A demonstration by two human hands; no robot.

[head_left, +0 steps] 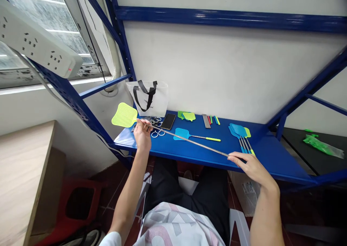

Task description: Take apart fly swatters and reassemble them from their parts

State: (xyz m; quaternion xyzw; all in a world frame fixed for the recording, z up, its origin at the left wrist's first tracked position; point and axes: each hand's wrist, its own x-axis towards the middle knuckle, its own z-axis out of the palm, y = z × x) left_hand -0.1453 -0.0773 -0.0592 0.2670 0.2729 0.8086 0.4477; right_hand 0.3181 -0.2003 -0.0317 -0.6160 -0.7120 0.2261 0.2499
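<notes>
A fly swatter with a yellow-green perforated head is stretched between my hands above the blue shelf. My left hand is closed around it just below the head. At the other end of its long, thin metal rod, my right hand pinches the tip, and no coloured grip shows there. Under the rod lies a blue fly swatter with a yellow-green grip. Farther right, several fly swatters with blue and yellow-green heads are stacked together.
Along the back of the blue shelf are a white bag, a phone, scissors, loose swatter heads, metal rods and coloured grips. A power strip hangs upper left. Blue frame posts flank the shelf.
</notes>
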